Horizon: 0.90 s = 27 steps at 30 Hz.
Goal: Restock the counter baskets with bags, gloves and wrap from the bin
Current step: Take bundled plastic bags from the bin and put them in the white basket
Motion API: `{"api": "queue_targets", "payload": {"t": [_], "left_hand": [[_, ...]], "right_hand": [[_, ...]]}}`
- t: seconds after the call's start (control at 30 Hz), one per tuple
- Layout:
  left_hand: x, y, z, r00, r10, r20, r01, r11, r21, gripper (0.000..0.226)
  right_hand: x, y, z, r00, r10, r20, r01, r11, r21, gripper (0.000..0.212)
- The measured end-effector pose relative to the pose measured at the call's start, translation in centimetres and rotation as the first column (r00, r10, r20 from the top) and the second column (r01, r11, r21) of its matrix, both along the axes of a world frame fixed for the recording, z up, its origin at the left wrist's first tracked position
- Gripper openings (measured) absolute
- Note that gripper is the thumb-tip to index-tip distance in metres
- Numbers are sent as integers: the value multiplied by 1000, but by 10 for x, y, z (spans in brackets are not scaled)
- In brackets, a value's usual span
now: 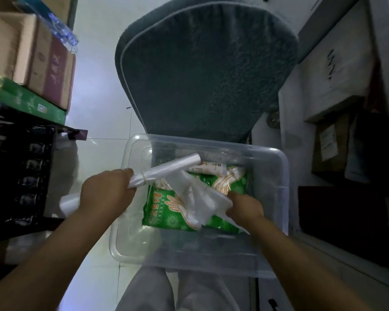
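Note:
A clear plastic bin [276, 198] sits on the floor in front of me. Inside lie green glove packets [164, 212] and a white pack [208, 170] at the back. My left hand [108, 189] is closed around a rolled bundle of clear bags [166, 170] tied with a rubber band, held over the bin's left rim. One end of the roll sticks out behind the hand. My right hand [245, 205] is inside the bin, pinching loose clear plastic bags [202, 198] that lie on the green packets.
A grey-green padded chair [202, 70] stands just beyond the bin. Cardboard boxes [38, 61] and a green box are stacked on a dark rack [18, 171] at left. White cabinets and boxes [330, 90] line the right. Pale floor tiles run between.

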<state>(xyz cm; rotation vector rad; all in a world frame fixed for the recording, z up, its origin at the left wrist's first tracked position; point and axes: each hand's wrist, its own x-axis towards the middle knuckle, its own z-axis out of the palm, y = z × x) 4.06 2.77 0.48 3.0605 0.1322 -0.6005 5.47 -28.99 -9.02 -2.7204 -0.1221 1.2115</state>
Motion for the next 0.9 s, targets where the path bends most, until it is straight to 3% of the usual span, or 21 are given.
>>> {"api": "queue_targets", "payload": {"t": [0.17, 0.27, 0.43, 0.6, 0.77, 0.9], "left_hand": [[2, -6, 33, 1000, -11, 26, 16, 983, -181, 23], [1, -17, 54, 994, -72, 85, 83, 987, -135, 14], [-4, -46, 102, 972, -135, 195, 185, 946, -267, 10], [-4, -86, 148, 920, -210, 331, 346, 832, -433, 12], [-9, -149, 177, 856, -300, 421, 498, 693, -520, 24], [-35, -215, 202, 831, -326, 450, 555, 516, -653, 20]], "right_hand": [[-12, -20, 70, 994, 4, 111, 5, 997, -81, 36], [-27, -30, 115, 979, -38, 199, 65, 989, -129, 40], [-79, -38, 195, 880, -164, 446, 246, 960, -132, 45], [-139, -46, 262, 655, -402, 640, 517, 856, 9, 17], [-207, -70, 311, 314, -563, 764, 739, 650, 175, 23], [-272, -98, 340, 57, -538, 841, 842, 479, 249, 24]]}}
